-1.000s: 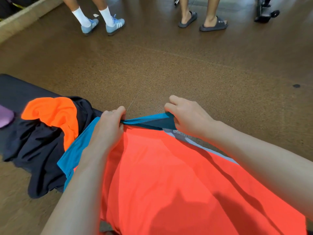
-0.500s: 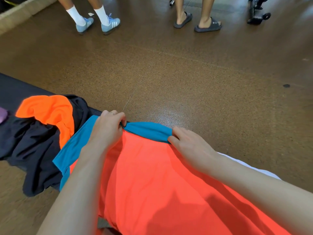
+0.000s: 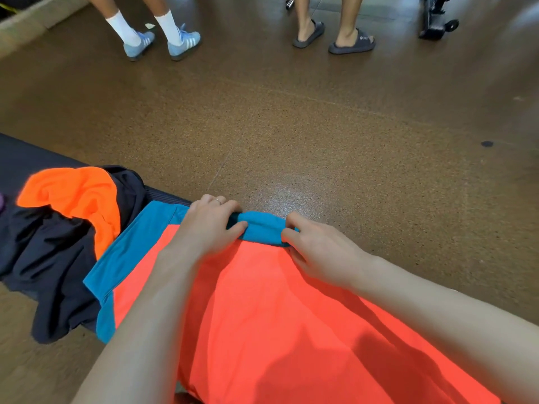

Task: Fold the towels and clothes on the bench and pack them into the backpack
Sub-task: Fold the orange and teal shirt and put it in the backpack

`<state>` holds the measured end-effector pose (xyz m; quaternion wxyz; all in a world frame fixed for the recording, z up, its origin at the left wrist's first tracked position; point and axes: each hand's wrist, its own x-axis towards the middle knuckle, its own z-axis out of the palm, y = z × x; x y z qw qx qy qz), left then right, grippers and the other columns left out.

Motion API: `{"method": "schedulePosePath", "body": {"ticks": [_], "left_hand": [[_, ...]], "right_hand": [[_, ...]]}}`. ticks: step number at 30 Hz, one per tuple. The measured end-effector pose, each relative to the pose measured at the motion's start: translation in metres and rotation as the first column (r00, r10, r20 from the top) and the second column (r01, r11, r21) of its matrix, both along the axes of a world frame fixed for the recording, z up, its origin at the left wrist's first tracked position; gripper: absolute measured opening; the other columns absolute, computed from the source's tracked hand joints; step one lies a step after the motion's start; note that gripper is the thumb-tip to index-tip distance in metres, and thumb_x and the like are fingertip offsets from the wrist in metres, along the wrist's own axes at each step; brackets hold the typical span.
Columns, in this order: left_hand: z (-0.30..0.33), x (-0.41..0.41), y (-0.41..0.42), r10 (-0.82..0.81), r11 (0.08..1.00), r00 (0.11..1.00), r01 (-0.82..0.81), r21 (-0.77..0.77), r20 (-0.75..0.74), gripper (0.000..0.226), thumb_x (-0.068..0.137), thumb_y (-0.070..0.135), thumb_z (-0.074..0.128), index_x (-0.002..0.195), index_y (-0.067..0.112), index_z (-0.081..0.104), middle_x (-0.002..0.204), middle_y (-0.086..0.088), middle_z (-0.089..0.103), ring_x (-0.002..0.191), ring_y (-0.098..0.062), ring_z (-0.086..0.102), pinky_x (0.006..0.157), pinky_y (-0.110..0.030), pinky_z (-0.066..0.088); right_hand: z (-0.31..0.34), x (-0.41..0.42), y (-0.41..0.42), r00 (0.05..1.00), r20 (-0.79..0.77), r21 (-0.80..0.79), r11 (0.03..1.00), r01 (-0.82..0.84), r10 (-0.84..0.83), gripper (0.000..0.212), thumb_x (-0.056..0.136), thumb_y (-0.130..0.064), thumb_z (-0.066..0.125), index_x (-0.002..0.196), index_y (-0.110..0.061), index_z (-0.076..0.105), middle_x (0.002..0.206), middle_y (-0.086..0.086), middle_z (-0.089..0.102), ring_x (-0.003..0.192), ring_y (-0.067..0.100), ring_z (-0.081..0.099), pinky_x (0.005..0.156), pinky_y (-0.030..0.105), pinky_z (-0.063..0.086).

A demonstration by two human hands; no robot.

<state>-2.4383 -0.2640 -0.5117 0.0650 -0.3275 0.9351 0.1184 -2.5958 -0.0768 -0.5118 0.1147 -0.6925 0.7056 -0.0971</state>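
A coral-red shirt [image 3: 277, 310] with teal sleeves and a teal collar band lies spread over the dark bench [image 3: 26, 158]. My left hand [image 3: 208, 228] pinches the left end of the teal band [image 3: 259, 227] at the shirt's far edge. My right hand [image 3: 319, 252] presses its fingertips on the band's right end. To the left, a dark navy garment [image 3: 49, 258] lies crumpled with a bright orange piece [image 3: 78, 196] on top. No backpack shows.
Brown speckled floor [image 3: 320, 126] stretches beyond the bench. Two people stand at the far side, one in blue sneakers [image 3: 163, 43], one in dark slides [image 3: 335, 39]. A black wheeled frame [image 3: 437, 18] is at the top right. A purple scrap [image 3: 1, 202] peeks in at the left edge.
My right hand slid down from gripping the raised collar edge and now lies lower on the teal band, which has been laid flatter against the shirt. My left hand keeps its pinch.
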Motion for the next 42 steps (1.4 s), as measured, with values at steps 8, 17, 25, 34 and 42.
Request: {"method": "schedulePosePath", "body": {"ticks": [8, 17, 25, 34, 42], "left_hand": [[-0.004, -0.004, 0.003, 0.062, 0.998, 0.997, -0.061, 0.003, -0.039, 0.032, 0.094, 0.031, 0.061, 0.123, 0.016, 0.061, 0.12, -0.006, 0.058, 0.117, -0.031, 0.046, 0.097, -0.042, 0.037], [0.0, -0.009, 0.007, 0.054, 0.999, 0.996, -0.053, 0.014, -0.071, 0.025, 0.091, 0.018, 0.06, 0.116, 0.02, 0.063, 0.113, -0.003, 0.062, 0.111, -0.03, 0.049, 0.089, -0.04, 0.036], [-0.003, -0.006, 0.005, 0.039, 0.999, 0.992, -0.037, 0.024, -0.124, 0.022, 0.088, 0.015, 0.061, 0.108, 0.022, 0.068, 0.101, -0.002, 0.056, 0.106, -0.03, 0.049, 0.084, -0.04, 0.036], [-0.006, -0.001, 0.001, 0.004, 1.0, 0.982, -0.002, 0.012, -0.189, 0.016, 0.086, 0.013, 0.062, 0.099, 0.022, 0.06, 0.092, 0.005, 0.051, 0.097, -0.029, 0.049, 0.074, -0.035, 0.026], [0.013, 0.011, 0.001, -0.015, 1.0, 0.973, 0.012, -0.014, -0.231, 0.029, 0.077, 0.006, 0.066, 0.083, 0.027, 0.048, 0.088, 0.006, 0.059, 0.091, -0.026, 0.047, 0.075, -0.037, 0.03]], "right_hand": [[0.008, 0.0, -0.006, 0.974, 0.178, 0.098, 0.988, 0.12, -0.136, 0.017, 0.093, -0.028, 0.057, 0.093, -0.012, 0.062, 0.097, 0.004, 0.054, 0.085, 0.029, 0.06, 0.077, 0.04, 0.049], [0.007, -0.038, -0.064, 0.822, 0.362, 0.624, 0.769, 0.137, -0.44, 0.089, 0.082, -0.017, 0.075, 0.156, -0.018, 0.024, 0.114, 0.013, 0.069, 0.089, 0.023, 0.07, 0.075, 0.033, 0.057], [-0.033, -0.065, -0.067, 0.409, 0.605, 0.796, 0.538, -0.278, -0.683, 0.077, 0.079, -0.003, 0.071, 0.147, -0.024, 0.043, 0.131, -0.002, 0.064, 0.12, 0.018, 0.061, 0.103, 0.031, 0.048], [-0.038, -0.068, -0.056, 0.309, 0.677, 0.734, 0.646, -0.21, -0.668, 0.035, 0.077, 0.0, 0.074, 0.111, -0.007, 0.068, 0.11, 0.01, 0.075, 0.096, 0.02, 0.072, 0.09, 0.032, 0.058], [0.044, -0.044, -0.031, 0.915, 0.296, 0.259, 0.945, 0.2, -0.274, 0.036, 0.071, -0.01, 0.076, 0.095, -0.023, 0.053, 0.09, -0.006, 0.065, 0.085, 0.016, 0.063, 0.065, 0.029, 0.046]]}}
